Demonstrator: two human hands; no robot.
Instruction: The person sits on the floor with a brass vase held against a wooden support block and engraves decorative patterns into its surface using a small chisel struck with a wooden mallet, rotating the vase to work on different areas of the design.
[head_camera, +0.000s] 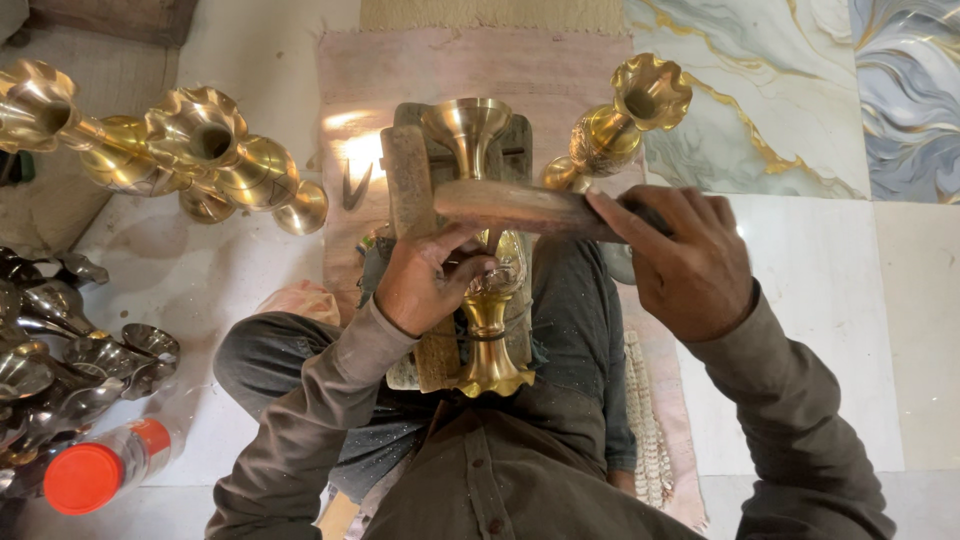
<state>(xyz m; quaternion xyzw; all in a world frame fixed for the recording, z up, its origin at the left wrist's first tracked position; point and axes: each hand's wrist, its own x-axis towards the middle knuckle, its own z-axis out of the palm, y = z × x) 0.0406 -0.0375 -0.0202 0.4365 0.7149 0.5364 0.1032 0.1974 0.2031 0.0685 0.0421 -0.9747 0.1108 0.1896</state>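
A brass vase (489, 300) lies lengthwise on a wooden block (412, 190) between my knees, its flared mouth pointing away from me. My left hand (425, 280) rests on the vase's belly, fingers pinched as if around a small tool that I cannot make out. My right hand (685, 262) grips a wooden mallet-like bar (520, 208), held across the vase's neck.
Several finished brass vases (190, 150) lie at the upper left, and one more brass vase (620, 120) stands at the upper right. Dull unpolished vases (60, 350) are heaped at the left. A clear bottle with a red cap (105, 468) lies at the lower left. A pink mat (480, 70) lies ahead.
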